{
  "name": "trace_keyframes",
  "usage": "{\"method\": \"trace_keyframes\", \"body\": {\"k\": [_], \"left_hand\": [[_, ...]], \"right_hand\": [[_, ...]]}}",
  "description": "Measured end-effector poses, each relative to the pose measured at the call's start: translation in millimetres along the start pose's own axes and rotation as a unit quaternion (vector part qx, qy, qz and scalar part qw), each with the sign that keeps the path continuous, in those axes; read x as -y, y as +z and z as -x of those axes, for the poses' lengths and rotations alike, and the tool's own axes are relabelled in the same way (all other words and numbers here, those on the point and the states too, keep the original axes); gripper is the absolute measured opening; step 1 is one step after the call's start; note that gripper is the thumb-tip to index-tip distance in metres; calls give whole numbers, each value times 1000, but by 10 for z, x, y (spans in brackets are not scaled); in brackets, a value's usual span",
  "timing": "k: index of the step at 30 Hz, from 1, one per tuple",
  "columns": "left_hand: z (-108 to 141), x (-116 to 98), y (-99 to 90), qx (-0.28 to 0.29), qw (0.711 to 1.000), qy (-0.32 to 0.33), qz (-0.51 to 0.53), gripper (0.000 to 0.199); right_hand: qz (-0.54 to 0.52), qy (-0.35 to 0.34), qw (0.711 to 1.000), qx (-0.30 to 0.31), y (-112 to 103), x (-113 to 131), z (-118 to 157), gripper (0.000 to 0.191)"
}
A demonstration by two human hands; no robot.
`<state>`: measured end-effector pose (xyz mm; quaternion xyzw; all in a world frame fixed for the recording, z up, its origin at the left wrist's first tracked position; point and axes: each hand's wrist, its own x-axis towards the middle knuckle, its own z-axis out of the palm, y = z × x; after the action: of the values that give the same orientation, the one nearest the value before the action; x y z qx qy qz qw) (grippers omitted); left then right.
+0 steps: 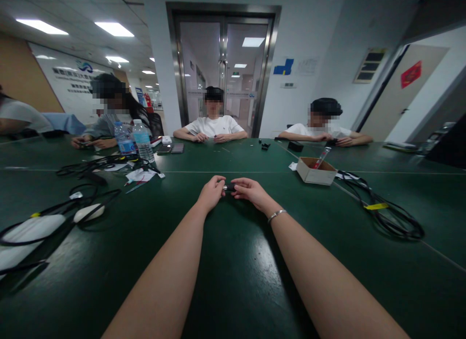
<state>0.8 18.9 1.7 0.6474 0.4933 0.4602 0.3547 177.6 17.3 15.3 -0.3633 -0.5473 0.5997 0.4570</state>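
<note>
The desk [233, 261] is dark green and glossy, with thin pale seams and a patch of light shining near its front. Out in its middle, well in from the far edge, a small black piece [229, 187] with a metal end is held between two hands. The left hand [212, 193] has a narrow grip at the metal end; the right hand [251, 193], below a silver bracelet [276, 215], pinches the black part in its grip.

Toward the left edge lie tangled black cables [89, 165], a pale rounded thing [90, 212] and scraps of white paper [141, 176]; two water bottles [142, 142] stand behind the scraps. On the right side are an open carton [316, 175] with a clear tube [322, 158] leaning in it, and a coiled black cable [395, 222] with a yellow tag [376, 206]. Small black bits [265, 146] lie near the far edge.

Three people in dark caps sit along that edge, with another partly in view at the far left. Behind them are metal-framed glass doors [200, 52], pale walls, a lettered sign [69, 79] and, at right, a door bearing a red paper [411, 74]. Ceiling lights [114, 29] glow overhead.
</note>
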Motion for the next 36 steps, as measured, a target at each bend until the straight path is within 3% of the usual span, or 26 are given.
{"method": "trace_keyframes", "body": {"k": [14,36], "left_hand": [[2,-23,-13,40,999,-4,0,30],[4,-3,-3,19,999,23,-31,28]], "right_hand": [[2,-8,1000,0,2,4,9,20],[6,4,1000,-4,11,20,14,20]]}}
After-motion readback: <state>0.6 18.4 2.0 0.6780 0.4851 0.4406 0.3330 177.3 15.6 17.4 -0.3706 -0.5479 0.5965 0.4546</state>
